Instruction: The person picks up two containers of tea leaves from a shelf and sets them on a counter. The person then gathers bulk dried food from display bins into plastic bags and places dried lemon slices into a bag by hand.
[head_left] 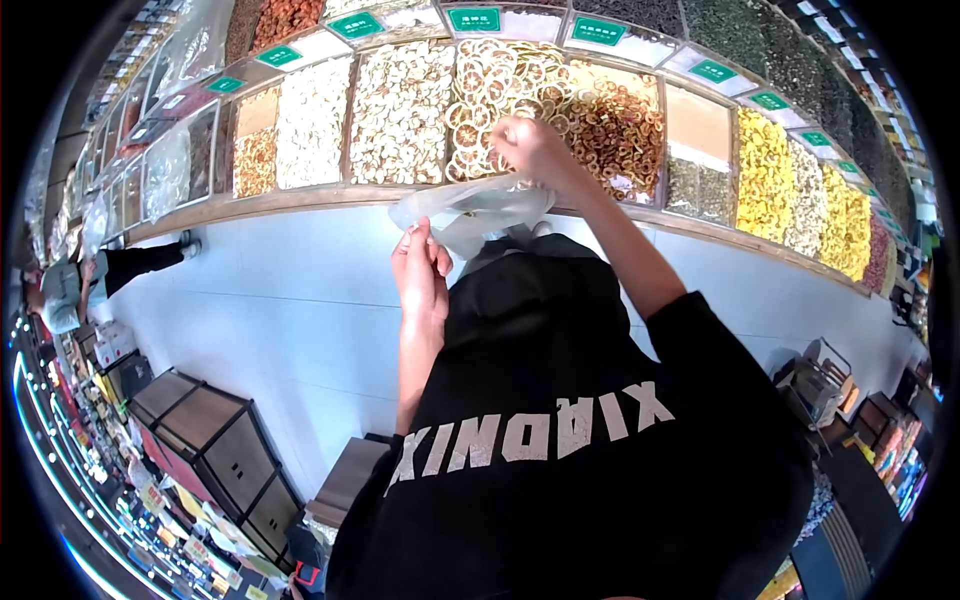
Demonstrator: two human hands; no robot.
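Note:
My left hand (420, 268) pinches the near left edge of a clear plastic bag (465, 225), which hangs in front of the bin counter. The bag's mouth spreads to the right, below my right wrist. My right hand (535, 152) is above the bin of pale dried citrus slices (485, 95), at its near right side. Its fingers are curled together and slightly blurred; whatever is in them is hidden. To the right of that hand lie dark reddish-brown dried slices (620, 130). White dried slices (400, 110) fill the bin on the left.
A wooden counter ledge (330, 197) runs along the bins' front. Yellow dried flowers (762, 170) lie farther right. Green labels (474, 19) line the upper tier. A person (75, 290) stands at the far left. Behind me are a dark-framed cabinet (215, 450) and a chair (820, 385).

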